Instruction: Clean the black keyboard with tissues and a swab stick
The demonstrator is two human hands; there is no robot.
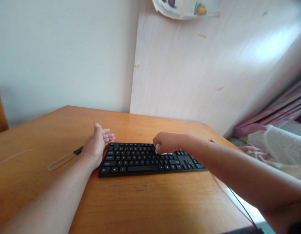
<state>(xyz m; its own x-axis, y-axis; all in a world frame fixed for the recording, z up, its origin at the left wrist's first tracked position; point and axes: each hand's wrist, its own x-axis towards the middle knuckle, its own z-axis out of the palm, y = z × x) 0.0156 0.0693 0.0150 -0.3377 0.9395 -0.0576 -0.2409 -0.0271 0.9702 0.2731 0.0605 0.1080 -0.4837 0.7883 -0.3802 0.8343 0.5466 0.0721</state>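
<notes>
A black keyboard (140, 160) lies flat on the wooden table, its long side facing me. My left hand (98, 145) rests on edge against the keyboard's left end, fingers stretched out and thumb up. Over the keys right of the middle, my right hand (166, 142) is closed on a small crumpled white tissue (157, 148), which touches the keys. Most of the tissue is hidden under the fingers. My right forearm crosses above the keyboard's right end and covers part of it.
Left of my left wrist, a dark-tipped object with a pale loop (61, 161) lies on the wooden table (145, 198). A thin pale strand (13, 157) is farther left. A black cable (243, 204) runs at the right edge. Walls stand behind; bedding (282, 146) is at right.
</notes>
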